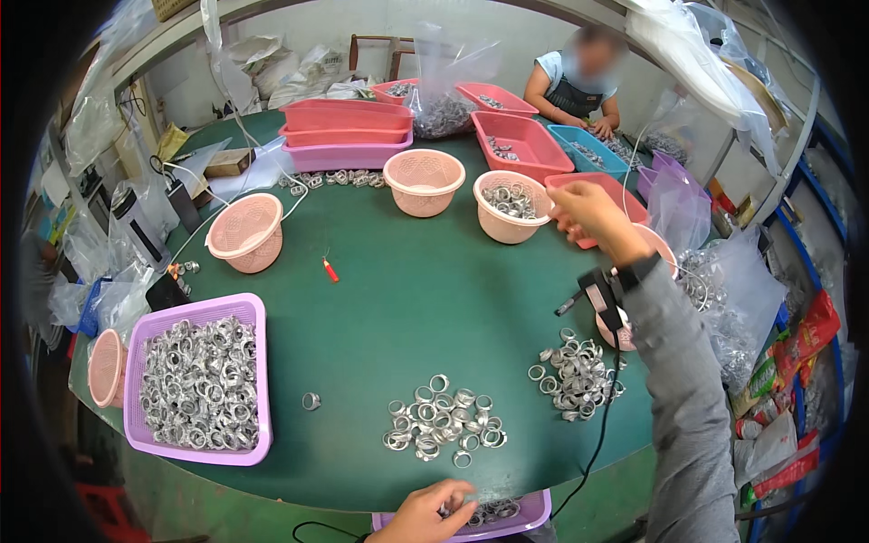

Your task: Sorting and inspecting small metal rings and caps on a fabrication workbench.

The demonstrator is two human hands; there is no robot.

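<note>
My right hand reaches far out over the right rim of a round pink basket. Its fingers are bent together, and anything between them is too small to make out. Inside that basket lie metal rings. Close to me, my left hand is curled beside a purple basket at the table's front edge, which also contains rings. Whatever its fingers hold is mostly hidden. Between the hands, a loose pile of metal rings lies on the green table, with another ring pile to its right.
A large purple basket full of rings stands left, near a single ring. Pink baskets and red trays line the back. A red-handled tool lies mid-table. Another person works at the far right.
</note>
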